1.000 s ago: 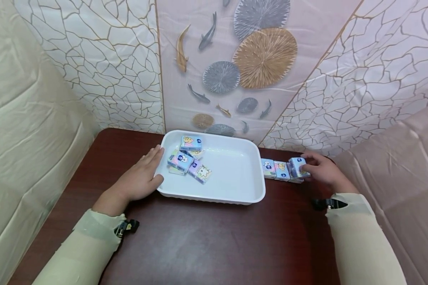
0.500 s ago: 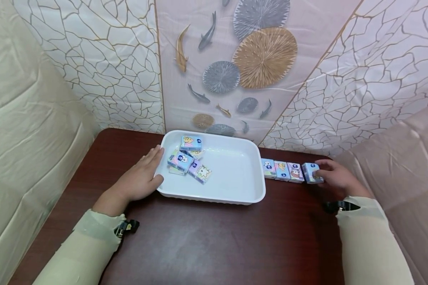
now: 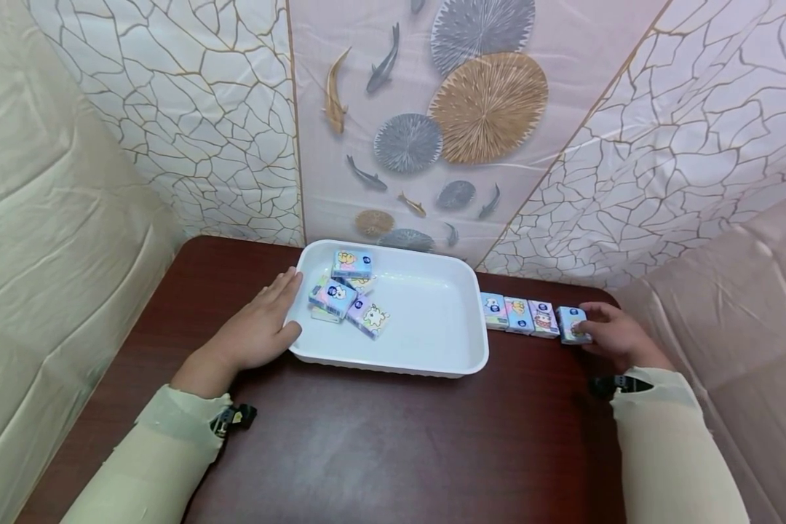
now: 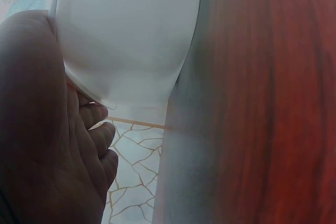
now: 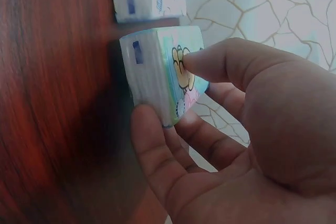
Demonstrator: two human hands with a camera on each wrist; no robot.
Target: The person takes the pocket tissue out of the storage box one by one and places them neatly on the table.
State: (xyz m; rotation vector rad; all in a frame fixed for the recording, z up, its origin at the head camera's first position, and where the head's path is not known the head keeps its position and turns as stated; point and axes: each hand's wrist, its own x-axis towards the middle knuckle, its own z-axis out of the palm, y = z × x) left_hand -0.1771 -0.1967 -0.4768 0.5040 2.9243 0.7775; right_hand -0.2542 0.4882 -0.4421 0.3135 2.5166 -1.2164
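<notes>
Pinching in right hand [image 3: 618, 339] a pastel cartoon packet [image 5: 161, 77] with illegible dark-blue logo [image 3: 573, 311]; resting left hand [image 3: 257, 329] uncurled against white tray [image 3: 426, 320].

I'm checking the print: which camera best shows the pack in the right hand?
The right wrist view: the pack appears large, printed face and side visible. Head shows it small, partly covered by the right hand; left wrist, not at all.

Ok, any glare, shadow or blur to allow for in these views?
Head: small glints inside the white tray, a reddish patch on the table beside the right sleeve; left wrist: soft and hazy, the left hand dark in shade; right wrist: a dark shadow on the table beside the held packet.
</notes>
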